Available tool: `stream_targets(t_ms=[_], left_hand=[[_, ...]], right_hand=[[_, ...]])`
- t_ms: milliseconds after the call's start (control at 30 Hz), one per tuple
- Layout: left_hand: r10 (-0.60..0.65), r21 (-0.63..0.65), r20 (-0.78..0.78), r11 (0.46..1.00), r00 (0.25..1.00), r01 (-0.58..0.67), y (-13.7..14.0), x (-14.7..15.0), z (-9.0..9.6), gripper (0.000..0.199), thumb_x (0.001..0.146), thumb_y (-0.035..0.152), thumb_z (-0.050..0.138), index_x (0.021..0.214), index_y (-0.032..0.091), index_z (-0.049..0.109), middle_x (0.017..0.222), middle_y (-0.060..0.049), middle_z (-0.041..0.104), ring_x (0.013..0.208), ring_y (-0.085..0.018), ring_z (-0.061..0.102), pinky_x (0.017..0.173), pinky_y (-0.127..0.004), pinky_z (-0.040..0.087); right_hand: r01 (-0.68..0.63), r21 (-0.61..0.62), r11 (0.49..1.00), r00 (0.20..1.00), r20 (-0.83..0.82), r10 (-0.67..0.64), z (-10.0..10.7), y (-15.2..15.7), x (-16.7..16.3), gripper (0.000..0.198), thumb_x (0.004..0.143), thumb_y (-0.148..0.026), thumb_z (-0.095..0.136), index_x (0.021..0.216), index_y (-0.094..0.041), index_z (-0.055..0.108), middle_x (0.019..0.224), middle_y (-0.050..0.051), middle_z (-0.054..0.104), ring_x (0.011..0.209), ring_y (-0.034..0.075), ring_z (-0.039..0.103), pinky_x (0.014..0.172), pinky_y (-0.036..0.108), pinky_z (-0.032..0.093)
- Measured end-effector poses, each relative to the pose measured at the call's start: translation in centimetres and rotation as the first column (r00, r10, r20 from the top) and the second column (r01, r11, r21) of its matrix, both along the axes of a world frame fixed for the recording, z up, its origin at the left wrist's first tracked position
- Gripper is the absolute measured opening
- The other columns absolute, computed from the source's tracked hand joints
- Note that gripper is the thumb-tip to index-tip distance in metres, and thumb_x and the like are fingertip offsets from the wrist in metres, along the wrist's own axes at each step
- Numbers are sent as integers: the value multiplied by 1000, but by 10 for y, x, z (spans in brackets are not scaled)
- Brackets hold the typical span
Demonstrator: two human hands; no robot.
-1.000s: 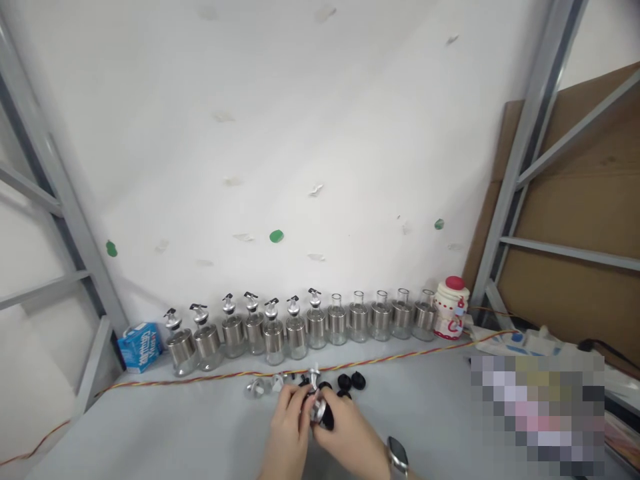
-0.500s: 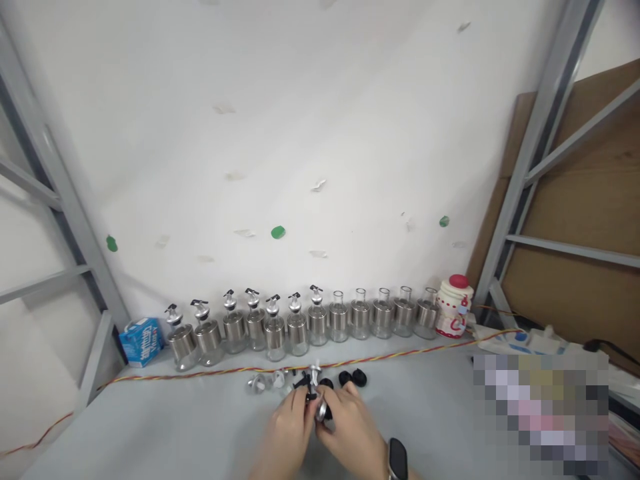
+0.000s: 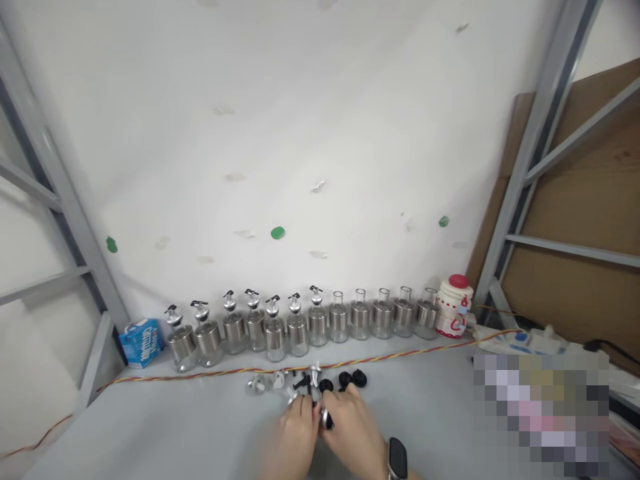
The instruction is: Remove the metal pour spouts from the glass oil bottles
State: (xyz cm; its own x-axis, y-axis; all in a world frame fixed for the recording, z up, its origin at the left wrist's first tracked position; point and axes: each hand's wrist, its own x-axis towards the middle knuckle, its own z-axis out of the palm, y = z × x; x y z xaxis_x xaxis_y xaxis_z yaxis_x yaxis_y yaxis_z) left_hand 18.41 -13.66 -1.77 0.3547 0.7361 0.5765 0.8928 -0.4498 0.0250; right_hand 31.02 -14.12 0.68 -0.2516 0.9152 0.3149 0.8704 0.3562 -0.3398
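Note:
My right hand (image 3: 350, 423) is closed around a silver pourer spout (image 3: 326, 419) with a black stopper end that points right. Pressed against it from the other side, my left hand (image 3: 296, 430) pinches the spout's tip end. A small black bit shows between the fingertips, and most of the spout is covered by the fingers. Just beyond the hands lie another silver spout (image 3: 315, 375), small black levers (image 3: 301, 382), clear-and-silver spout pieces (image 3: 258, 383) and several black stoppers (image 3: 359, 378).
Glass bottles with steel sleeves (image 3: 274, 333) line the wall, the left ones with spouts, the right ones with bare necks (image 3: 384, 297). A twisted red-yellow cord (image 3: 215, 375) crosses the table. A blue box (image 3: 141, 343) and a white-red jar (image 3: 454, 308) flank the row.
My left hand has turned and shifted slightly right, its fingers closing nearer my right hand. The spout has tilted, and the black bit between the fingertips is now mostly covered.

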Motion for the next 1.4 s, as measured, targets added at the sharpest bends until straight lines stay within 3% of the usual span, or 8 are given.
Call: stream_targets(t_ms=[100,267,467,700,900,1133,1400], left_hand=[[-22,-78,-8,997,1000,21,3,4,-10,37,82,7,24,86,13,60,74,-10,66,59,-17,63,52,-25,49],[-142,-212,280,955,949,205,3,1,-6,38,86,18,21,96,12,57,84,-13,67,74,-17,64,64,-26,52],[-168,-267,430,915,887,302,0,1,6,40,88,28,20,97,16,57,89,-12,67,83,-18,63,71,-28,51],[-157,-296,545,883,824,364,0,5,6,39,88,32,22,97,18,57,94,-12,66,88,-18,61,76,-29,49],[-132,-321,574,872,808,370,-1,7,4,41,88,34,21,93,18,58,89,-11,66,84,-17,61,74,-28,48],[-48,-405,564,853,824,328,0,14,8,54,87,43,13,77,17,59,60,-8,62,64,-19,61,61,-29,46],[-15,-420,634,833,773,360,-3,22,7,57,84,51,14,71,17,57,63,-10,64,61,-19,61,61,-29,45]], right_hand=[[-22,39,999,1000,14,21,0,-1,0,11,71,-10,50,71,-18,57,71,3,64,71,17,56,76,30,27],[-61,64,996,998,1,61,5,-3,2,13,69,-8,50,73,-18,57,72,3,63,72,17,55,82,32,26],[-128,52,990,989,-63,131,13,-5,9,9,69,-13,49,73,-18,56,73,3,62,72,17,55,80,31,29],[-158,82,984,983,-79,164,11,-4,13,9,71,-14,47,72,-18,55,72,2,61,71,16,54,82,33,29],[-139,91,986,986,-85,146,9,-4,12,8,70,-15,48,72,-17,55,72,3,62,71,17,54,82,33,30],[-133,-2,991,991,-15,133,24,-4,15,9,66,-16,47,69,-17,55,67,3,62,66,17,55,76,29,33],[-143,-23,989,990,2,143,30,-4,14,11,65,-15,45,68,-17,55,67,4,62,65,17,55,73,29,34]])
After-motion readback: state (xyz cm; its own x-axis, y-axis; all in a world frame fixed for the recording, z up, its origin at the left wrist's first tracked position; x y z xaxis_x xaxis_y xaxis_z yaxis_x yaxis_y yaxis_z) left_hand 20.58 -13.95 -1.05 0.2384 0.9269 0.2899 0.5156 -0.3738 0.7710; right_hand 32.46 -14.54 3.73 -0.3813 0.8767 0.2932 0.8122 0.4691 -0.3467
